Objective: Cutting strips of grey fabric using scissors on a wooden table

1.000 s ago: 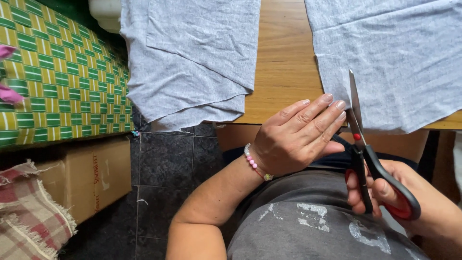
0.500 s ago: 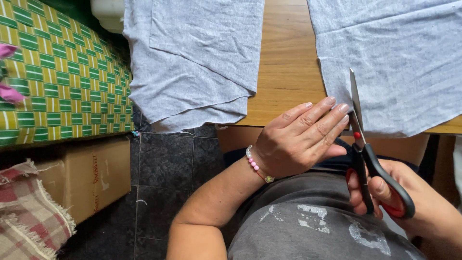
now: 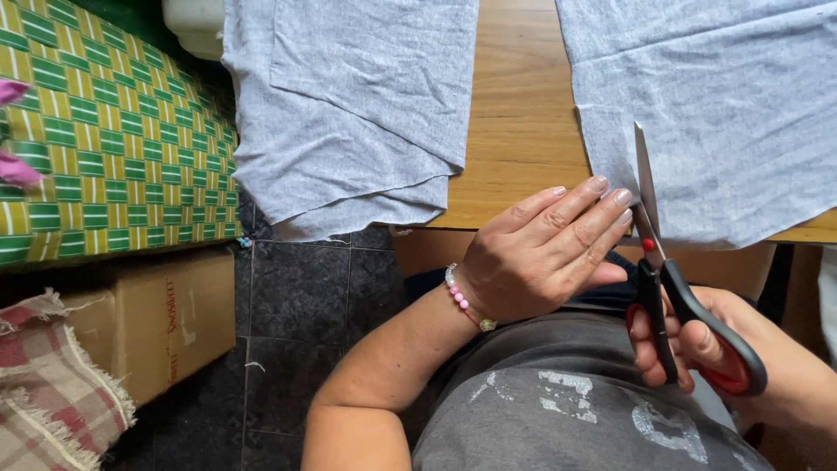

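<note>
My right hand (image 3: 697, 344) grips the red-handled scissors (image 3: 671, 288), blades closed, tip on the grey cloth (image 3: 724, 131) at the wooden surface (image 3: 523, 131) edge. My left hand (image 3: 540, 253) lies flat, fingers (image 3: 602, 205) released, just beside the blades.

right grey cloth (image 3: 724, 113): runs off top and right edges
scissors (image 3: 676, 296): lower blade tip hidden by cloth

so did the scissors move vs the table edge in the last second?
No. The scissors, held by the right hand, sit at the same spot against the wooden table edge.
</note>
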